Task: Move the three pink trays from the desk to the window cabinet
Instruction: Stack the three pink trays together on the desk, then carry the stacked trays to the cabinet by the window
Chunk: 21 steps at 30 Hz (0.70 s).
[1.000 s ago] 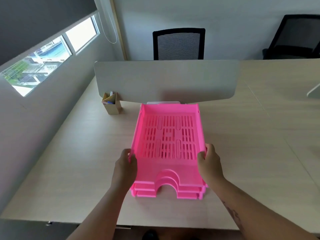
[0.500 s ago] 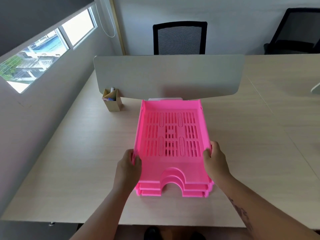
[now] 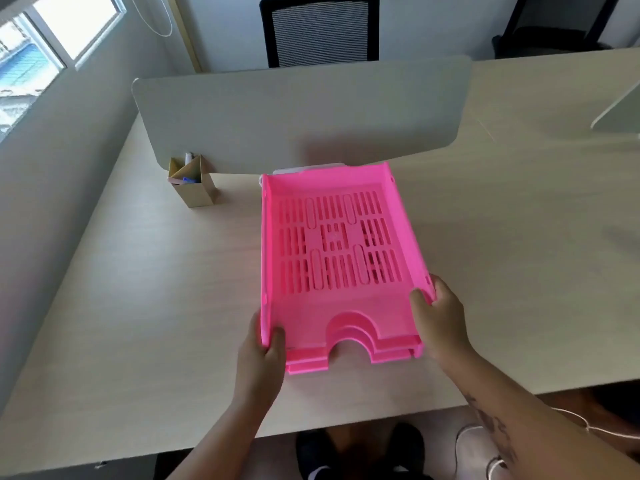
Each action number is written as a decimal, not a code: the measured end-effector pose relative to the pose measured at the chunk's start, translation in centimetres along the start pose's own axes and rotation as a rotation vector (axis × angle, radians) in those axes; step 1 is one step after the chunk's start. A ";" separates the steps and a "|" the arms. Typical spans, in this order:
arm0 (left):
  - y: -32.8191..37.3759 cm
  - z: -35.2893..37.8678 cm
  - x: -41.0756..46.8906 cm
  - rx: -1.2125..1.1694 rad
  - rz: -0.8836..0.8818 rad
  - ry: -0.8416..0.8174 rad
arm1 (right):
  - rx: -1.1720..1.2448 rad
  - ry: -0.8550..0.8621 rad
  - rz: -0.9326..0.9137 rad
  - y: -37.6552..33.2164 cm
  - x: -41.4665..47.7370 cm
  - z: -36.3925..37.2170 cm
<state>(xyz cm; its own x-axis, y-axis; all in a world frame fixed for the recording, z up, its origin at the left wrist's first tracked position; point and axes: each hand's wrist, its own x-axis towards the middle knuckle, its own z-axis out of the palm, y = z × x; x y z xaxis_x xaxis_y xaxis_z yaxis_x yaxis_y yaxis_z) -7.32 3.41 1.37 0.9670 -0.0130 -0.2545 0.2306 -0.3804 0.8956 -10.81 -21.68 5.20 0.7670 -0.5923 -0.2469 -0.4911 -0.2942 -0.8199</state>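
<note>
A stack of three pink trays (image 3: 337, 251) with slotted bottoms is nested together over the pale wooden desk (image 3: 138, 306), tilted with its left side raised. My left hand (image 3: 260, 355) grips the stack's left front corner, thumb inside the rim. My right hand (image 3: 438, 320) holds the right front wall. The two lower trays show only as front lips under the arched cut-out. The window cabinet is not in view.
A grey divider panel (image 3: 301, 112) stands across the desk behind the trays. A cardboard pen holder (image 3: 190, 183) sits at its left foot. A black chair (image 3: 318, 29) is beyond the divider, a window (image 3: 52, 39) at top left, and a white cable (image 3: 588, 427) by the floor.
The stack has turned and tipped, its left side lifted, and come nearer the desk's front edge. Both hands keep their hold. The camera has dipped toward the desk.
</note>
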 end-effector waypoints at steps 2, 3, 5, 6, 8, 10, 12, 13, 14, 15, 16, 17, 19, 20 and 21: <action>-0.2 0.0 -0.1 0.004 -0.018 -0.014 | 0.025 -0.023 0.036 0.2 -0.3 -0.1; -0.3 0.1 -0.1 -0.003 -0.033 -0.014 | 0.028 -0.040 0.041 0.2 -0.4 -0.2; -0.3 0.3 -0.2 -0.029 -0.060 -0.001 | 0.027 -0.078 0.048 0.4 -0.3 -0.5; -0.2 0.5 -0.3 -0.051 -0.070 0.008 | 0.035 -0.090 0.052 0.6 -0.3 -0.6; 0.0 0.9 -0.4 -0.101 -0.088 0.031 | 0.068 -0.086 0.059 0.8 -0.1 -0.5; 0.3 1.6 -0.6 -0.172 -0.134 0.050 | 0.125 -0.063 0.070 1.3 -0.2 -0.2; 0.8 2.3 -0.9 -0.243 -0.197 0.090 | 0.176 -0.054 0.068 1.9 -0.6 0.2; 1.1 2.4 -1.0 -0.267 -0.216 0.114 | 0.185 -0.063 0.059 2.2 -0.8 0.3; 1.3 2.5 -1.1 -0.280 -0.224 0.133 | 0.188 -0.076 0.048 2.6 -0.9 0.3; 1.4 2.6 -1.1 -0.287 -0.225 0.144 | 0.189 -0.087 0.037 2.9 -1.0 0.3; 1.4 2.7 -1.1 -0.290 -0.225 0.149 | 0.193 -0.097 0.023 3.2 -0.9 0.3; 1.4 2.8 -1.1 -0.293 -0.229 0.153 | 0.200 -0.107 0.010 3.5 -0.8 0.2; 1.3 2.9 -1.1 -0.304 -0.239 0.150 | 0.230 -0.123 -0.003 3.9 -0.6 0.3; 1.2 2.9 -1.1 -0.304 -0.244 0.146 | 0.245 -0.125 0.000 4.1 -0.5 0.4; 1.1 2.9 -1.1 -0.300 -0.249 0.140 | 0.263 -0.128 0.010 4.1 -0.5 0.4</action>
<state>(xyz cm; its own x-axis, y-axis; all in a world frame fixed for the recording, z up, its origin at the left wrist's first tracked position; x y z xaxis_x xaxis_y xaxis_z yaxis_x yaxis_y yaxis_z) -8.43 0.34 1.63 0.8783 0.1787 -0.4434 0.4607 -0.0690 0.8849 -13.09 -22.29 1.75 0.8165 -0.4902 -0.3050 -0.3880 -0.0746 -0.9186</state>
